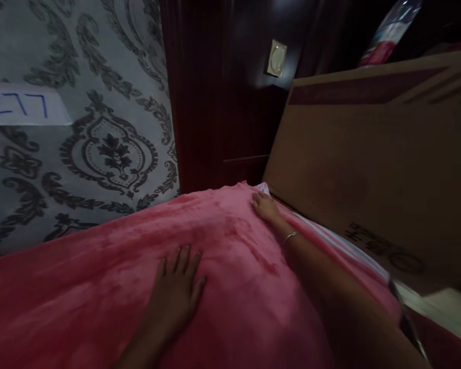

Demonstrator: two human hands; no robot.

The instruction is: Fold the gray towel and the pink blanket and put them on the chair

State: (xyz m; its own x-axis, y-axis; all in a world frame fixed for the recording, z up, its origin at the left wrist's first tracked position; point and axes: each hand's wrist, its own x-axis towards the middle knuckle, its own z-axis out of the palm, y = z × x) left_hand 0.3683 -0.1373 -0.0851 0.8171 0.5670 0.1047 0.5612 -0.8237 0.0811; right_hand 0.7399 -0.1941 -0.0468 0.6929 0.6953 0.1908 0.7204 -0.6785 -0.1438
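Observation:
A pink plush blanket (230, 256) covers the surface before me, smooth in places and lightly creased in others. My left hand (176, 289) rests flat on it near the middle, fingers spread and holding nothing. Farther off, my right hand (267, 207) lies on the blanket at its far right corner, fingers apart and slightly bent; a bracelet (291, 236) circles that wrist. A white bit of cloth (265, 188) shows just beyond the right fingers. Whether those fingertips press into the fabric is too dim to tell.
A large cardboard box (369, 143) stands close along the right side, with a bottle (390, 33) above its top edge. Patterned wallpaper (115, 148) with a paper (25, 106) marked 277 is on the left. A dark red wooden panel (218, 102) rises at the far end.

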